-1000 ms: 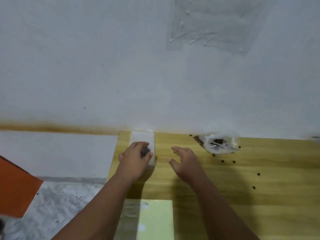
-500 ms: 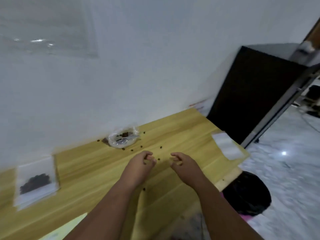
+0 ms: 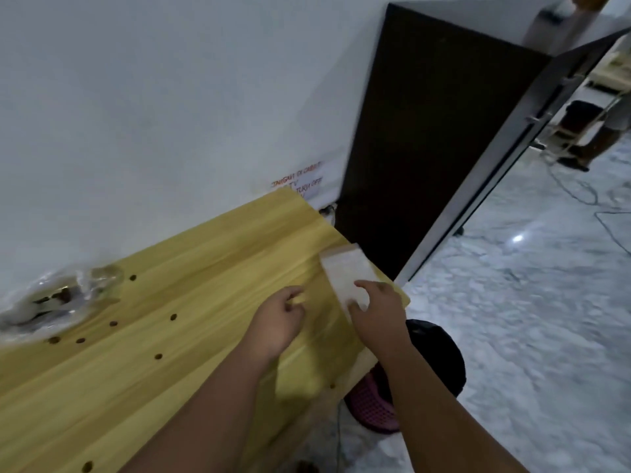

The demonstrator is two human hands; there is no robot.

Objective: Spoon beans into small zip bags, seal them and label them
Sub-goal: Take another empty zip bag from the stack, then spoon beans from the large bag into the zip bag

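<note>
- At table point(image 3: 222, 254) right edge: empty zip bag point(image 3: 343, 271), flat; my right hand point(image 3: 377, 314) on its near end, fingers bent, grip unclear.
- Over table middle: my left hand point(image 3: 278, 322), loosely curled, holding nothing.
- At table far left: bean bag point(image 3: 58, 300), crumpled; loose beans point(image 3: 173, 317) scattered beside it.
</note>
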